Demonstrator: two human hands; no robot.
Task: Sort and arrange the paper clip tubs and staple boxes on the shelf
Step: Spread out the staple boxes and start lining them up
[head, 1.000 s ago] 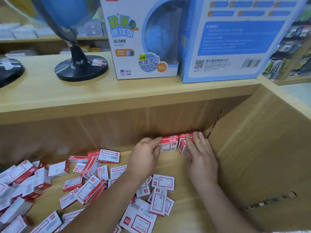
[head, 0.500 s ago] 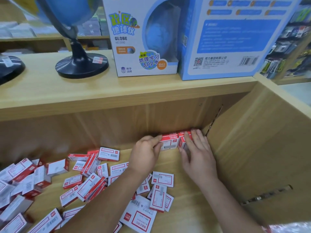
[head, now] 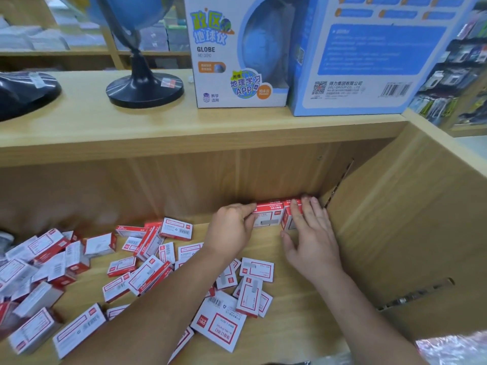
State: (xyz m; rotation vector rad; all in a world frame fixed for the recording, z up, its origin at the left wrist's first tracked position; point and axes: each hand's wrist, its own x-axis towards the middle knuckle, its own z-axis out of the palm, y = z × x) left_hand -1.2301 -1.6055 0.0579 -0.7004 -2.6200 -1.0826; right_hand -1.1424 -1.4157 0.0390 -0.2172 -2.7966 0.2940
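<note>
Several red-and-white staple boxes (head: 268,216) stand in a short row against the back wall of the shelf, at its right corner. My left hand (head: 232,230) holds the left end of this row, fingers curled on the leftmost box. My right hand (head: 311,233) lies flat with straight fingers pressed on the front of the right boxes. Many more staple boxes (head: 147,272) lie scattered loose across the shelf floor to the left and in front. No paper clip tubs are visible.
The shelf's right side wall (head: 395,233) stands close beside my right hand. On the top board (head: 79,127) sit a globe stand (head: 144,90), a white globe carton (head: 237,61) and a blue carton (head: 369,61). A plastic bag (head: 453,349) shows at the bottom right.
Both hands have stayed on the row of boxes in the back corner, pushing it slightly tighter towards the wall. The camera has drifted a little.
</note>
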